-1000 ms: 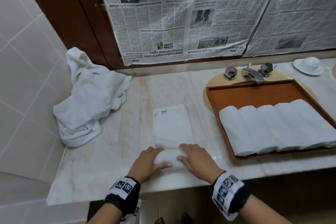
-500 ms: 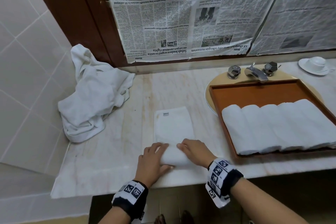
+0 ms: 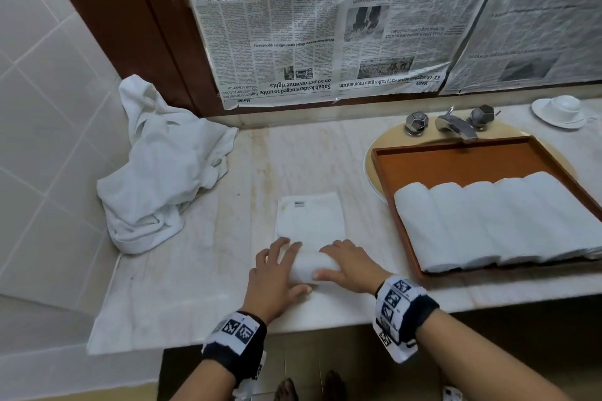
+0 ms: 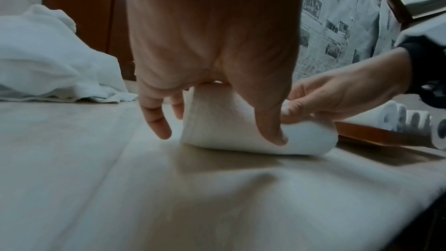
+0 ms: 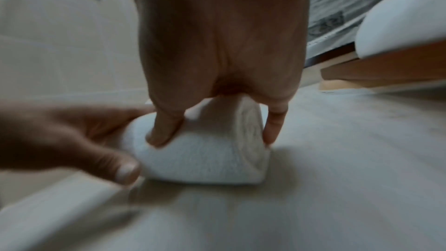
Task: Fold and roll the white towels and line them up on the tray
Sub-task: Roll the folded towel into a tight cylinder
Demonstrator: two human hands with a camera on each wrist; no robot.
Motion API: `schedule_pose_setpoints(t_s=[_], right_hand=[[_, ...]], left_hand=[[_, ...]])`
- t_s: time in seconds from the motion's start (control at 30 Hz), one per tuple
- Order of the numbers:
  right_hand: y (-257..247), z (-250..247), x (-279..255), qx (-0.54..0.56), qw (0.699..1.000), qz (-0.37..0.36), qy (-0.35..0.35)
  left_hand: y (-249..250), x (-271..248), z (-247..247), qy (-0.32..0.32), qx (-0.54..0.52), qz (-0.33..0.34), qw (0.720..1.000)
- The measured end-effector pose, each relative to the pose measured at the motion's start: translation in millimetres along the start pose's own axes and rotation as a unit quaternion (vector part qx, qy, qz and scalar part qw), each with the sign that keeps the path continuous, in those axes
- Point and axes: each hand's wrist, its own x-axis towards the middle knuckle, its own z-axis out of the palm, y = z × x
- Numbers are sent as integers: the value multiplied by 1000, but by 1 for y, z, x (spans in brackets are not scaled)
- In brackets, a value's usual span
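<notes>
Towel (image 3: 311, 231) half rolled on the counter, left of the tray (image 3: 462, 159).
Left hand (image 3: 277, 277) and right hand (image 3: 350, 265) curl over the roll's two ends, thumbs pressing its near side; uneven pressure could skew or loosen the roll, spoiling its match with the rolled towels (image 3: 498, 221) on the tray.

— What carries it all?
— A pale marble counter (image 3: 202, 270), streaked with rusty stains.
— What lies on it?
— At the left, against the tiled wall, a crumpled heap of white towels (image 3: 163, 169). In the middle a folded white towel (image 3: 311, 221), its near end rolled up. At the right a brown tray (image 3: 456, 163) stands over the sink (image 3: 369, 169), partly on the counter's front strip. In the far right corner, a white cup on a saucer (image 3: 558, 109).
</notes>
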Motion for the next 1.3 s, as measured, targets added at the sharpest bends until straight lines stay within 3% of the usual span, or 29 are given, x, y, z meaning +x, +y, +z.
schedule_pose_setpoints(t_s=[0.17, 0.23, 0.3, 0.37, 0.47, 0.6, 0.77, 0.83, 0.9, 1.0, 1.1, 1.17, 1.3], right_hand=[[2, -12, 5, 98, 993, 23, -57], [-2, -11, -2, 69, 996, 31, -51], [-6, 2, -9, -52, 998, 42, 10], [-17, 17, -22, -146, 980, 25, 134], [-20, 35, -28, -163, 966, -12, 202], [-15, 19, -18, -123, 988, -20, 94], [-6, -12, 6, 74, 997, -4, -18], [-6, -14, 7, 105, 994, 20, -29], [-7, -8, 4, 59, 997, 55, 17], [-12, 13, -10, -144, 975, 7, 169], [-12, 28, -16, -185, 963, -31, 194], [-4, 22, -8, -130, 979, -33, 156], [1, -17, 12, 20, 999, -3, 25]], left_hand=[[9, 8, -14, -32, 75, -26, 996], [10, 13, -17, -67, 65, -32, 995], [8, 18, -20, -107, 53, -39, 992], [6, 23, -23, -141, 27, -54, 988], [4, 22, -25, -173, -1, -65, 983], [3, 3, -17, -112, -25, -47, 992], [2, -11, 2, 33, 29, 7, 999], [-3, -4, 2, 28, 28, 15, 999], [-7, 7, -7, -29, 26, 10, 999], [-8, 31, -26, -130, 26, -5, 991], [-4, 46, -38, -191, -1, -18, 981], [-2, 45, -38, -174, -22, -17, 984], [2, 22, -21, -36, 30, 33, 998]])
